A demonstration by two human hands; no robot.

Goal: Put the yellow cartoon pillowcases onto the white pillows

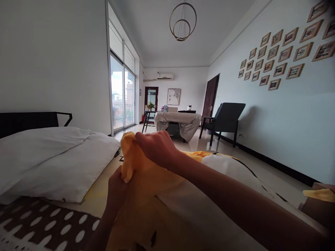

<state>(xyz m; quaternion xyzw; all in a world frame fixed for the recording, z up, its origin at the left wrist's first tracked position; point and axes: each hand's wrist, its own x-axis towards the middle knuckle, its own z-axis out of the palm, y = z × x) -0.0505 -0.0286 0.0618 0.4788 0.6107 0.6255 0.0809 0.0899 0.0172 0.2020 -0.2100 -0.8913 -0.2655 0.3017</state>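
Note:
A yellow-and-white bed cover (pixel 157 209) with dark printed marks hangs from my two hands, filling the lower middle of the head view. My right hand (pixel 158 148) is closed on its upper edge, fingers and thumb pinching the yellow cloth. Lower and to the left, my left hand (pixel 117 186) is wrapped round a bunched fold of the same cloth; the fabric partly hides its fingers. Left of my hands lies a white pillow (pixel 65 164), and more white-and-yellow bedding (pixel 225 167) spreads to the right.
Under the pillow is a brown patterned cloth with white spots (pixel 52 223). Beyond the bed stand a table with a grey cover (pixel 180 120) and a black chair (pixel 227 118). Glass doors (pixel 123 94) are on the left. A ring lamp (pixel 183 22) hangs overhead.

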